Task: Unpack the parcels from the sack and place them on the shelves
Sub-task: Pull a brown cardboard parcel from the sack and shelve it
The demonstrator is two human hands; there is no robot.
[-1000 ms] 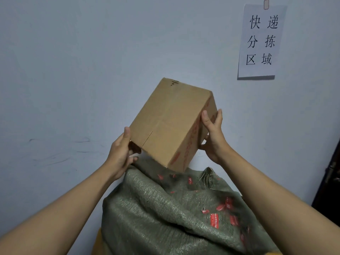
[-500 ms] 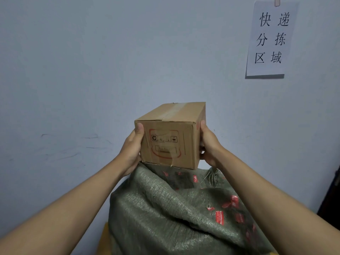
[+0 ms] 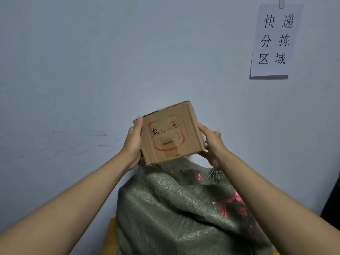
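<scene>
I hold a brown cardboard box [image 3: 170, 133] in the air between both hands, just above the mouth of a green woven sack [image 3: 176, 208]. The box's printed face, with a red frame and small black symbols, is turned toward me and tilted slightly. My left hand [image 3: 134, 144] grips its left side, thumb on the front edge. My right hand [image 3: 211, 144] grips its right side with fingers behind. The sack stands against the wall, crumpled, with red print on it. No shelves are in view.
A pale wall fills the background, with scuff marks at the left. A white paper sign [image 3: 276, 39] with black characters hangs at the upper right. Something yellow-brown [image 3: 110, 234] shows under the sack. A dark edge [image 3: 333, 196] stands at the far right.
The box has been turned from a tilted plain side to its printed end facing me, and it has come lower and closer. Both hands kept hold of it.
</scene>
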